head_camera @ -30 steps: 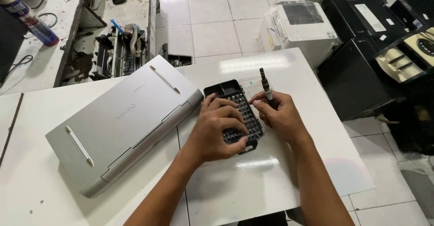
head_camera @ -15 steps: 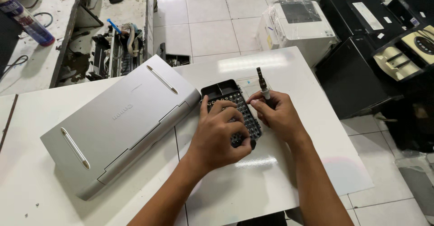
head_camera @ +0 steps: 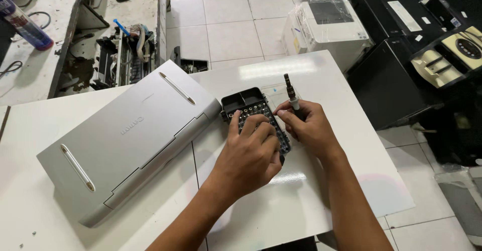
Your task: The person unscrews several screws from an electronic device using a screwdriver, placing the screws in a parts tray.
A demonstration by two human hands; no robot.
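Right grip (head_camera: 306, 125) holds screwdriver (head_camera: 292, 96) over white table (head_camera: 321, 70).

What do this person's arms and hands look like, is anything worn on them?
Both forearms are bare as far as the picture shows: no sleeves, gloves or watch. The left hand and right hand show no rings or markings that I can make out. Fingernails are short and plain.
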